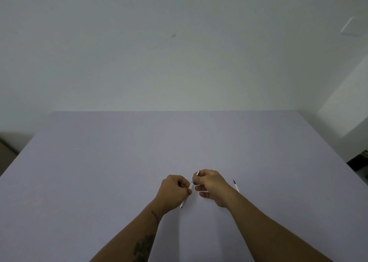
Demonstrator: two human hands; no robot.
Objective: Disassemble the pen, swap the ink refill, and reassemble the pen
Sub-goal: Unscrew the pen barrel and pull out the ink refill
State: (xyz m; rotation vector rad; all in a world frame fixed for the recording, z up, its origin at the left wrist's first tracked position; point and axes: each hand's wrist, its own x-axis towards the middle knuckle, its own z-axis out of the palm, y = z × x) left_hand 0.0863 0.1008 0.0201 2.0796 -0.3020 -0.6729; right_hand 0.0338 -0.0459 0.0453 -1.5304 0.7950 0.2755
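Left hand [175, 190] grips the slim white plastic pen barrel [184, 202] over the flat lavender tabletop [99, 162]. Right hand [211, 186] pinches the barrel's metallic tip section [197, 173]. Thin white ink refill [236, 186] lies at 3 o'clock. Plain white wall [179, 52] beyond.

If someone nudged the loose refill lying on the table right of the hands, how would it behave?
The refill is a thin round stick lying flat on the table, so it would probably roll sideways. It looks very light. Being so slender, it may flex slightly when pinched.
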